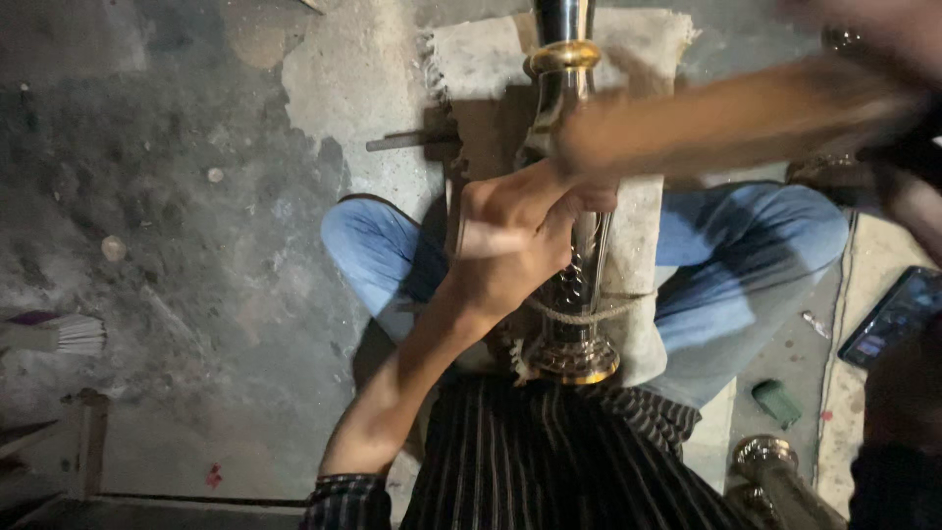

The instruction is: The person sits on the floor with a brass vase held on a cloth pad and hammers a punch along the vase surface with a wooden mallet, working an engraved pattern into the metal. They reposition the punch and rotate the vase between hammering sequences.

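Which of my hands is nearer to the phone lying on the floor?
Right. Your right hand sits at the end of the blurred forearm reaching across the metal vase, on the phone's side. Your left hand grips the vase's middle, farther away.

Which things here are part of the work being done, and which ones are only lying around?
In the work: left hand and blurred right hand on the polished metal piece, the cloth pad under it, the rope around it.

Lying about: phone, brush, green block, second metal piece.
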